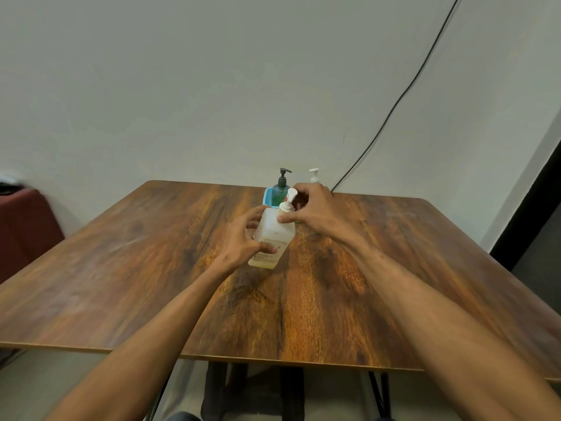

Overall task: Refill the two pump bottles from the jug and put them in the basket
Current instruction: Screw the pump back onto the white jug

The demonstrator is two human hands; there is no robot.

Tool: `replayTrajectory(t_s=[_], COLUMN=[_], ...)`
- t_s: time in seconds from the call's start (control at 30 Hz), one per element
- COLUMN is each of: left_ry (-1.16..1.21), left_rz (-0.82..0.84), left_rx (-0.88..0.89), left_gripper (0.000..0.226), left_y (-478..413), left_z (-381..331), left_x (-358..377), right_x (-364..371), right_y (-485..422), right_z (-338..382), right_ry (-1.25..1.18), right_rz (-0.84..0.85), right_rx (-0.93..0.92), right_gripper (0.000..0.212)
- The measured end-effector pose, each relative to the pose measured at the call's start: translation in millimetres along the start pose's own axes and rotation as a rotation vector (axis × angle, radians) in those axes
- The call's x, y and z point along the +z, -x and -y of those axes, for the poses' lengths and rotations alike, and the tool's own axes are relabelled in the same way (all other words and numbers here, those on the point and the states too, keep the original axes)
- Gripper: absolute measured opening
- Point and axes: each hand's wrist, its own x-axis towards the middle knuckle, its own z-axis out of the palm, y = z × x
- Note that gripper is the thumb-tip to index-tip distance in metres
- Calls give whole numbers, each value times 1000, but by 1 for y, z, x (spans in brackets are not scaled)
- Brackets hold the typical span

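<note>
A translucent white pump bottle [271, 235] with a little yellowish liquid at its bottom stands on the wooden table [151, 268]. My left hand [243, 238] grips its body from the left. My right hand [312, 208] pinches its white pump collar near the top. Behind it a light blue basket [268, 197] holds a dark green pump bottle [281, 185]. A second white pump head [314, 175] shows behind my right hand; its body is hidden. I see no jug.
A black cable [394, 104] runs down the wall to the table's back edge. A dark red seat [24, 226] stands at the left beside the table. Black table legs [291, 390] show below the near edge.
</note>
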Motion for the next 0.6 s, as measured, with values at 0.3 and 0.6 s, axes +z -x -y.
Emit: replayTrajectory(t_s=[0.3, 0.6], left_ry=[72, 100], left_rz=[50, 55], left_rx=[-31, -62], left_gripper=[87, 91], left_y=[4, 11], left_z=[0, 1], left_x=[9, 13], right_x=[11, 25], right_y=[7, 13], right_z=[-16, -21], right_ry=[-226, -332], right_rz=[-15, -130], right_rx=[94, 84], right_gripper=[42, 46])
